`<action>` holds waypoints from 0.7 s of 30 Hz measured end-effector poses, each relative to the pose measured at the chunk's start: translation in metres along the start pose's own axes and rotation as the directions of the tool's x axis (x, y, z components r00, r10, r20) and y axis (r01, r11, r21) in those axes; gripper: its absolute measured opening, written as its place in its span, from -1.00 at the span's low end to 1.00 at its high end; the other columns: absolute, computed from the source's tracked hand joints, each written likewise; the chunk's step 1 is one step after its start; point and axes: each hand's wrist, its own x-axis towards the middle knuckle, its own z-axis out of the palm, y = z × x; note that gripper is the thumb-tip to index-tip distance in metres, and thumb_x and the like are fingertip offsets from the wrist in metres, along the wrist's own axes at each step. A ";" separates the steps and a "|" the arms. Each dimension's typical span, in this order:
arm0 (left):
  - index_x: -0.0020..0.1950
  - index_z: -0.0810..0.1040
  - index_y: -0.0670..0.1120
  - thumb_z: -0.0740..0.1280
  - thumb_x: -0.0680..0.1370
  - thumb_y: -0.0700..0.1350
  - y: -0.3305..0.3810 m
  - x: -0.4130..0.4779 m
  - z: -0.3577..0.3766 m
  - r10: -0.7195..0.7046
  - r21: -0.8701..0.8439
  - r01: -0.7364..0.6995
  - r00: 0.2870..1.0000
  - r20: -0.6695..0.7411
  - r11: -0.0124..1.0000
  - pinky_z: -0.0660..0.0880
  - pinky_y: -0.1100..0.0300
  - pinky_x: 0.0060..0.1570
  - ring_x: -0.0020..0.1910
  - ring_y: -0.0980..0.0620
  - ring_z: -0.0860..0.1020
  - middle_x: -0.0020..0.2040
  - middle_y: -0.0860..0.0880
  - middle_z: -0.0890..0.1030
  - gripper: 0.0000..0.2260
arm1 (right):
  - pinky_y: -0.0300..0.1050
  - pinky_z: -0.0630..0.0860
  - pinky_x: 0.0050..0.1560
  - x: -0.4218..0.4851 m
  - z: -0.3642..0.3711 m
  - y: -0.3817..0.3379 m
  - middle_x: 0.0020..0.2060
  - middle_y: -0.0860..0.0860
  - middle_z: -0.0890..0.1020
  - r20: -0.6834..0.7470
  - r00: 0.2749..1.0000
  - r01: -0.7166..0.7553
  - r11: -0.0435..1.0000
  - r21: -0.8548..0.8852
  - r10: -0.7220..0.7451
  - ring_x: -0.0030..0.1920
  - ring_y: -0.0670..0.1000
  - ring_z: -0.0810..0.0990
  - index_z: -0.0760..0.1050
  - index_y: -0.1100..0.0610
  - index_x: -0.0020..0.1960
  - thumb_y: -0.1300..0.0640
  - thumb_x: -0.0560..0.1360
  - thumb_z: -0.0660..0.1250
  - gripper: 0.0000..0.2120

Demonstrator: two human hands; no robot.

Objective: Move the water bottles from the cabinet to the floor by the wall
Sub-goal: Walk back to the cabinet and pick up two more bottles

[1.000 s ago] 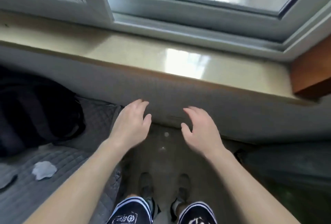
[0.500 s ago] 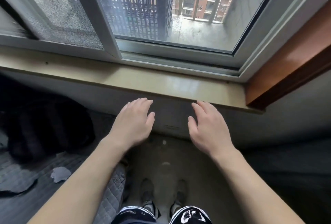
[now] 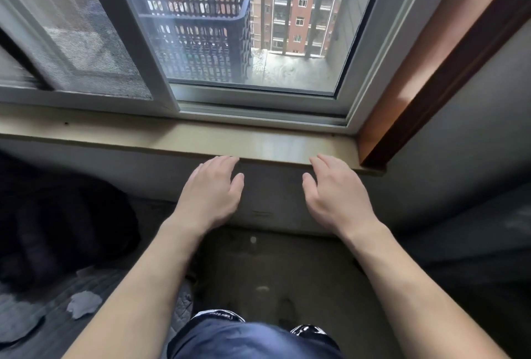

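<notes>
Bare left hand and right hand hover open, empty, near the windowsill; no bottles visible.

Dull grey-brown concrete floor is seen as a bare strip running up to the grey plastered wall. The floor surface is scuffed and dusty and is marked with small pale spots close to the wall base. The wall is met at a straight, shadowed seam. An orange-brown wooden panel with a dark brown edge is seen upper right, set upright against the wall and slanted in the wide-angle view; whether it is part of the cabinet cannot be told.
</notes>
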 end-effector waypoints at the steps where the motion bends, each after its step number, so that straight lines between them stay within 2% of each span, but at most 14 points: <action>1: 0.46 0.38 -0.08 0.16 0.63 0.01 0.000 -0.001 -0.001 0.006 -0.005 -0.006 1.000 0.005 1.000 0.22 0.05 0.45 0.44 0.02 0.33 0.44 0.01 0.43 -0.59 | 0.07 0.44 0.17 -0.003 -0.002 -0.001 0.08 0.17 0.59 -0.012 1.000 -0.006 1.000 -0.003 0.006 0.13 0.20 0.51 0.52 0.26 0.11 0.07 0.54 0.22 -0.71; 5: 0.46 0.38 -0.06 0.16 0.62 0.02 -0.005 -0.005 -0.006 0.039 -0.038 -0.038 0.999 0.029 0.999 0.25 0.04 0.43 0.43 0.01 0.35 0.43 0.01 0.44 -0.58 | 0.08 0.44 0.16 -0.015 -0.012 -0.009 0.05 0.14 0.59 -0.043 0.997 -0.065 0.998 -0.015 0.064 0.12 0.18 0.50 0.51 0.25 0.08 0.05 0.54 0.16 -0.69; 10: 0.45 0.38 -0.07 0.17 0.62 0.03 -0.016 -0.007 -0.016 0.149 -0.030 -0.147 0.985 0.082 0.989 0.27 0.02 0.42 0.41 -0.02 0.37 0.41 -0.02 0.46 -0.58 | 0.05 0.41 0.21 -0.041 -0.018 -0.028 0.13 0.15 0.57 -0.073 0.982 -0.174 0.984 -0.028 0.172 0.18 0.18 0.48 0.50 0.24 0.16 0.06 0.56 0.18 -0.69; 21: 0.46 0.37 -0.08 0.19 0.62 0.00 -0.020 -0.033 -0.030 0.373 -0.035 -0.372 0.916 0.150 0.928 0.26 0.07 0.42 0.42 -0.03 0.37 0.43 -0.04 0.45 -0.58 | 0.07 0.40 0.24 -0.117 -0.018 -0.065 0.15 0.15 0.58 -0.201 0.905 -0.380 0.925 0.012 0.375 0.20 0.18 0.48 0.50 0.26 0.20 0.08 0.56 0.21 -0.68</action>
